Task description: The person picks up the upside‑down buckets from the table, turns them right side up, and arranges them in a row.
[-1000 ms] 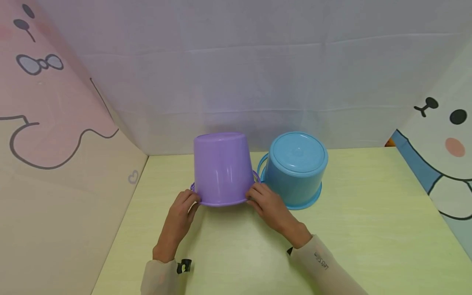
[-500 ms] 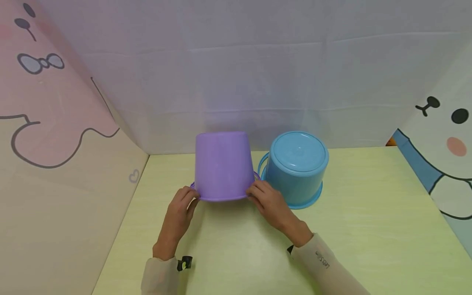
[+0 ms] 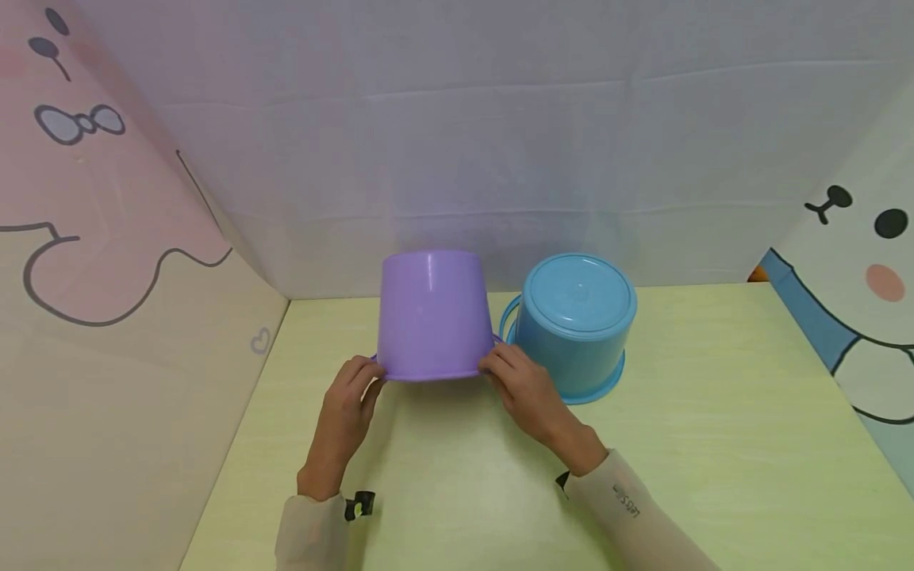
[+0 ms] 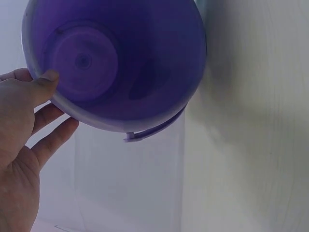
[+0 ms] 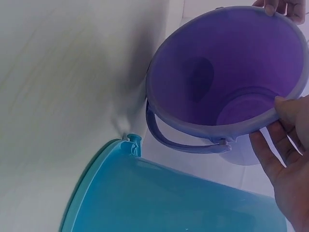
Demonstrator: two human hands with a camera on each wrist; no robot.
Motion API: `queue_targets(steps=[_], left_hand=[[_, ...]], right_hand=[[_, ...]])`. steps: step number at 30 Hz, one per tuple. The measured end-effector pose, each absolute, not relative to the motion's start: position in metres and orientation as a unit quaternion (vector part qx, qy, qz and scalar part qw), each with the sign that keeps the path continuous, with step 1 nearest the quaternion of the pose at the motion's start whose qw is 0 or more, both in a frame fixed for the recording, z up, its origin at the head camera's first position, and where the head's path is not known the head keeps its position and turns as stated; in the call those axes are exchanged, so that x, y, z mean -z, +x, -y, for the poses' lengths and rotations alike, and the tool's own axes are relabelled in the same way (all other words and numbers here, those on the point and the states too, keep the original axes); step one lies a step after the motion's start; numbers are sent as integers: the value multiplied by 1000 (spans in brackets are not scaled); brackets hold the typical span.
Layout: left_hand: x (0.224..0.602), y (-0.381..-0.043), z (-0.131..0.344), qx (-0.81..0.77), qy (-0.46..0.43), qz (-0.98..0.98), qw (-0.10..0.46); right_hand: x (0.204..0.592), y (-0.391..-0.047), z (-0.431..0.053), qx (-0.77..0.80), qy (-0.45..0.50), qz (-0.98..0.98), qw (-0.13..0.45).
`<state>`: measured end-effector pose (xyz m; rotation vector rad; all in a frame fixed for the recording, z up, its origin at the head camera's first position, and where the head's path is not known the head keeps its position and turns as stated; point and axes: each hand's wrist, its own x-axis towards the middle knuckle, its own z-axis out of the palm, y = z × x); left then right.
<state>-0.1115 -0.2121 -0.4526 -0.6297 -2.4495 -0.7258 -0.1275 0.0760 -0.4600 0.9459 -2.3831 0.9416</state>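
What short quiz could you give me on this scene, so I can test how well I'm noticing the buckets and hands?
1. True or false: the blue bucket rests base-up on the table.
2. By which part do the left hand and right hand hold the purple bucket?
3. Fill in: from the person's side, the purple bucket is to the ___ of the blue one.

Key: 1. True. 2. Its rim. 3. Left.

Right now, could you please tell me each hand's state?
Left hand: holding the purple bucket by its rim.
Right hand: holding the same bucket's rim.
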Motion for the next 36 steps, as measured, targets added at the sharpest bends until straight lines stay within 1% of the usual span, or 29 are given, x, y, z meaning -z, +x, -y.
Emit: queue_targets(steps=[12,36], left_hand=[[445,-113,210,272,-230,895,268],[437,-115,210,288,-237,884,281]], right_hand=[[455,-127,-76,-352,338,843,226],[448,-130,-77,-375,337,833,229]])
